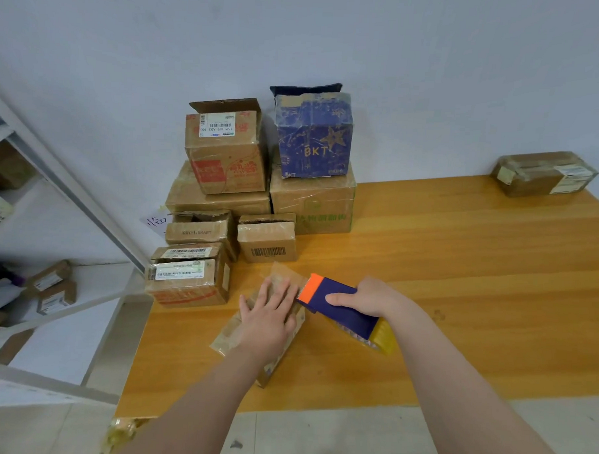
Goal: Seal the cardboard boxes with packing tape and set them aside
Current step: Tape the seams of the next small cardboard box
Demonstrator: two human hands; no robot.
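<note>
Left hand (269,315) presses box (281,357) (seemingly near edge)

box (280,358) mostly under L hand (267,317), tape roll (384,336) partly behind dispenser (339,303), shelf (72,185) cropped

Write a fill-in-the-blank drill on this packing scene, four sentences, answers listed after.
1. The small box under the flat left hand rests on a table made of ____.
2. The right hand grips a tape dispenser whose toothed end is coloured ____.
3. The blue box with the star bears the letters ____.
4. One taped box stands alone at the table's far ____ corner.

Answers: wood; orange; BKT; right
</note>
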